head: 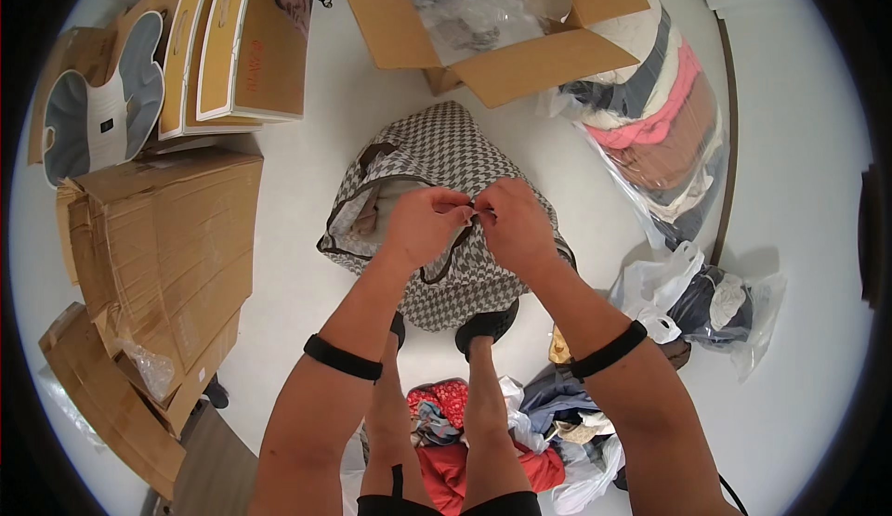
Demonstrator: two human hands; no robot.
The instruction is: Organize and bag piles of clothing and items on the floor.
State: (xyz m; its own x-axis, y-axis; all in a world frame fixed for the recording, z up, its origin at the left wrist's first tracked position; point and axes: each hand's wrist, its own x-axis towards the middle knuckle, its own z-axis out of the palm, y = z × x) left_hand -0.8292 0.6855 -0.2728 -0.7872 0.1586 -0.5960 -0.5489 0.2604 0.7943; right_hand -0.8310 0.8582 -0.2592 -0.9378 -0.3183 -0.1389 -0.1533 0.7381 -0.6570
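Note:
A grey-and-white houndstooth fabric storage bag [446, 147] with dark trim sits on the floor right in front of my feet. Its top gapes on the left side, where pale lining and some beige cloth [366, 218] show inside. My left hand [426, 227] and my right hand [514, 223] meet over the middle of the bag. Fingertips of both pinch the dark-edged seam of the opening, almost touching each other. The fingers hide what exactly lies between them, perhaps a zipper. A dark strap or trim loop [435, 279] hangs below my left hand.
An open cardboard box [547, 60] holding clear plastic stands beyond the bag. Flattened cardboard [174, 237], yellow cartons [268, 49] and a grey-white padded seat [104, 122] line the left. Rightward lie a clear bag of folded textiles [648, 147] and plastic bags [658, 279]. Clothes [446, 474] lie behind my feet.

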